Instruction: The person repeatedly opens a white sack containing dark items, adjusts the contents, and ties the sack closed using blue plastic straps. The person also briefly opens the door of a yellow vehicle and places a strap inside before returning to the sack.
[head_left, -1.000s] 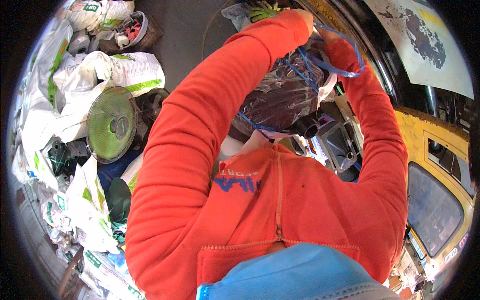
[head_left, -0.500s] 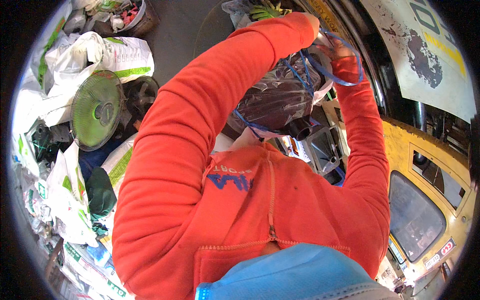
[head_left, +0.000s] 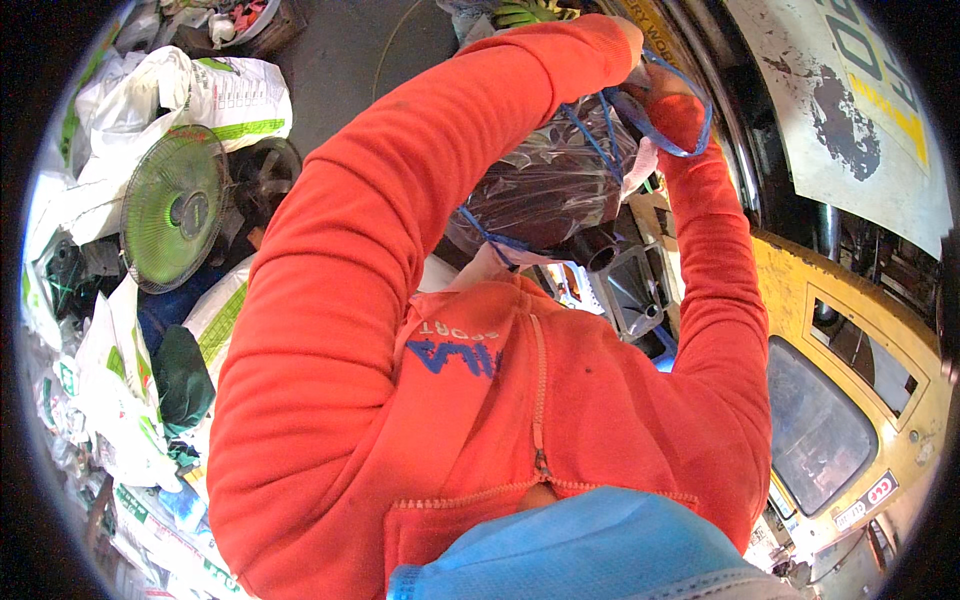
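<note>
At the upper right my two hands meet, both arms in red sleeves. My left hand [head_left: 634, 42] is closed where a flat blue cord [head_left: 684, 148] begins; its fingers are mostly hidden. Close beside it, my right hand [head_left: 672, 92] is closed too, partly behind the cord, which hangs in a loop over my right wrist. Under my hands lies a dark bundle [head_left: 545, 195] wrapped in clear plastic. More of the blue cord crosses this bundle, and a dark round tube end [head_left: 600, 248] sticks out at its near right.
A green desk fan [head_left: 175, 210] stands at the left among white sacks [head_left: 240, 100]. A tub of scraps [head_left: 262, 28] is at the top left. Yellow machinery panels [head_left: 790, 280] and a worn white board [head_left: 850, 120] border the right. A metal frame [head_left: 635, 290] stands below the bundle.
My hands stay together at the cord, and the right hand has drawn closer to the left. The hanging loop has shifted slightly. The whole view has moved a little, so surroundings sit further left.
</note>
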